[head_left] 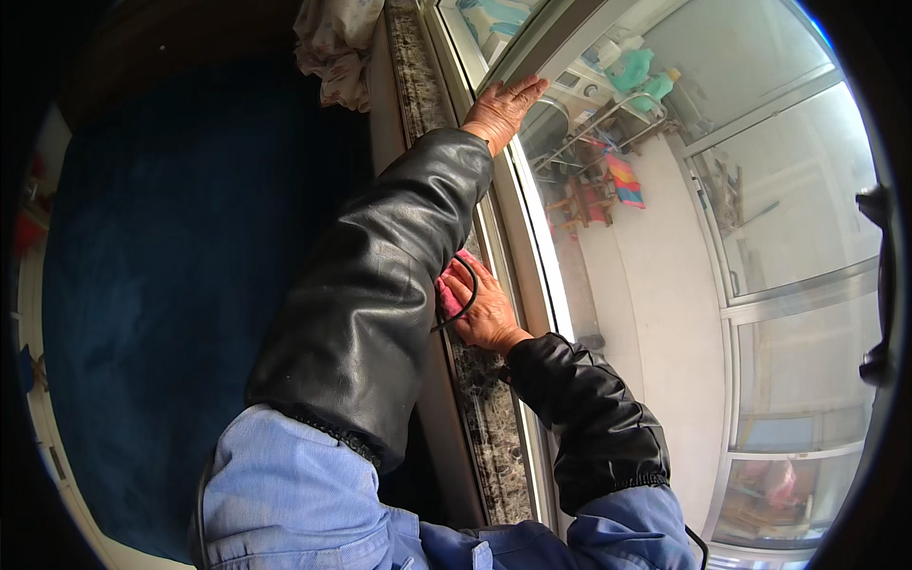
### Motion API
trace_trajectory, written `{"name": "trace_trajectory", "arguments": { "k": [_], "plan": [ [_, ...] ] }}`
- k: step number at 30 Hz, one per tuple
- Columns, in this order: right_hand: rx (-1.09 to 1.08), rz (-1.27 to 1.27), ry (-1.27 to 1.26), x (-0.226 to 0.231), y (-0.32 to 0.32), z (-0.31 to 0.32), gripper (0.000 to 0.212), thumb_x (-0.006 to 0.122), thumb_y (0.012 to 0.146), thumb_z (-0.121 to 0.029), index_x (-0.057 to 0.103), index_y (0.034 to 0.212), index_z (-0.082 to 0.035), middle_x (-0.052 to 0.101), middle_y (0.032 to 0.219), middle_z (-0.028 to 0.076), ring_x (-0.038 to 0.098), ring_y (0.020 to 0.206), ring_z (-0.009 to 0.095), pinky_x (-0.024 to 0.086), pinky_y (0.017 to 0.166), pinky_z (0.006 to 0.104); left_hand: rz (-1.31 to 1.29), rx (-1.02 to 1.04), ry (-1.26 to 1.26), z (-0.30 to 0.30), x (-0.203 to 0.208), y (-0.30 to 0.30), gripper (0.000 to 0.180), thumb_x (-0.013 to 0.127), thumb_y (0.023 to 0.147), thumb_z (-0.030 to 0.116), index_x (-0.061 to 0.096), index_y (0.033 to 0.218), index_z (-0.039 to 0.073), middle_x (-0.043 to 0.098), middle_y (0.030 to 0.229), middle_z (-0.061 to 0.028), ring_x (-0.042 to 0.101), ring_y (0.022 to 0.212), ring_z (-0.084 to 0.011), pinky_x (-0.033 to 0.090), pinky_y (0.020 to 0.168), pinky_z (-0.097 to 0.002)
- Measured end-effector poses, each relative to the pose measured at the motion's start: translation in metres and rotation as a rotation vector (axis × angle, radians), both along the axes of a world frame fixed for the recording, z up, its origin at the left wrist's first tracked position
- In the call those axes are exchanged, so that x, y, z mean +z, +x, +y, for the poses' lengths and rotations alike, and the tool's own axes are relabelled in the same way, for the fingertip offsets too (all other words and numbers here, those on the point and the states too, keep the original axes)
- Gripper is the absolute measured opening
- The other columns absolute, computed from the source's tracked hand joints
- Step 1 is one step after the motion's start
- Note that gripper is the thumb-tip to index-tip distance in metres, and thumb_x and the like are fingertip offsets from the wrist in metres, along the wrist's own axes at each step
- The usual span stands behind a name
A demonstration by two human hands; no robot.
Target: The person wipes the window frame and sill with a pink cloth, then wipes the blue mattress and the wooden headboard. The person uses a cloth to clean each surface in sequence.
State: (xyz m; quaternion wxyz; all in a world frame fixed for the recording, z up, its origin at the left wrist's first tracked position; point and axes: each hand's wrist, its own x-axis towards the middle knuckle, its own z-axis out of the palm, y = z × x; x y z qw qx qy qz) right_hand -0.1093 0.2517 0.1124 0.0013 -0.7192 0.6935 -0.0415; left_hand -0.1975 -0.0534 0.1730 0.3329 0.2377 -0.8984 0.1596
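while the left hand (503,111) lies open, fingers extended against the metal window frame (577,34), the right hand (488,313) rests nearer the body on a pink cloth (446,302) over the speckled stone sill (489,437). its fingers reach across the cloth, though whether they grip it i cannot tell. a black cord (475,285) loops in front of them, and black sleeve covers (351,304) wrap both forearms.

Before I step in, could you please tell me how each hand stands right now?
Left hand: open, resting against the grey metal window frame.
Right hand: holding a bright pink cloth; how firmly cannot be told.
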Motion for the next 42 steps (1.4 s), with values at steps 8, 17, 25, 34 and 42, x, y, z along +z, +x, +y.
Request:
{"name": "trace_trajectory", "arguments": {
  "k": [8,17,25,34,42],
  "plan": [
    [0.016,-0.002,-0.01,0.008,-0.002,-0.002,0.067,0.068,0.081,-0.032,0.054,0.143,-0.01,0.048,0.15,0.019,0.04,0.143,0.04,0.032,0.121,0.0492,-0.098,-0.193,0.73,0.012,0.081,0.026,0.058,0.037,0.104,0.011,0.03,0.161,0.014,0.02,0.171,-0.003,0.009,0.159,-0.0284,0.006,0.121,-0.0659],
    [0.024,0.013,-0.076,-0.002,-0.004,0.008,0.063,0.066,0.084,-0.031,0.055,0.142,-0.009,0.05,0.149,0.018,0.041,0.142,0.04,0.03,0.121,0.0485,0.025,-0.465,0.792,0.277,-0.06,0.294,0.06,0.069,0.088,0.014,0.05,0.143,0.002,0.047,0.152,-0.0169,0.033,0.15,-0.035,0.017,0.121,-0.0617],
    [-0.066,0.205,0.027,-0.026,-0.003,0.001,0.063,0.057,0.093,-0.034,0.047,0.149,-0.008,0.045,0.154,0.02,0.035,0.147,0.037,0.025,0.124,0.0449,-0.478,0.027,1.452,0.518,-0.153,0.683,0.049,0.067,0.092,0.021,0.059,0.139,0.007,0.053,0.149,-0.0131,0.035,0.15,-0.0337,0.017,0.122,-0.0571],
    [-0.277,0.024,0.062,-0.025,0.08,0.152,0.07,0.063,0.089,-0.034,0.045,0.151,-0.008,0.039,0.157,0.026,0.034,0.146,0.044,0.028,0.122,0.0482,-0.264,0.385,1.555,0.589,-0.13,0.799,0.046,0.069,0.091,0.021,0.061,0.134,0.007,0.06,0.141,-0.0142,0.043,0.144,-0.0327,0.024,0.121,-0.0505],
    [-0.276,0.014,-0.017,-0.007,0.159,0.28,0.071,0.069,0.086,-0.03,0.046,0.149,-0.006,0.039,0.156,0.027,0.034,0.146,0.045,0.027,0.123,0.0489,-0.234,0.006,1.27,0.591,-0.106,0.752,0.047,0.069,0.09,0.018,0.059,0.134,0.004,0.061,0.14,-0.0126,0.045,0.142,-0.0336,0.027,0.12,-0.0557]
  ]
}}
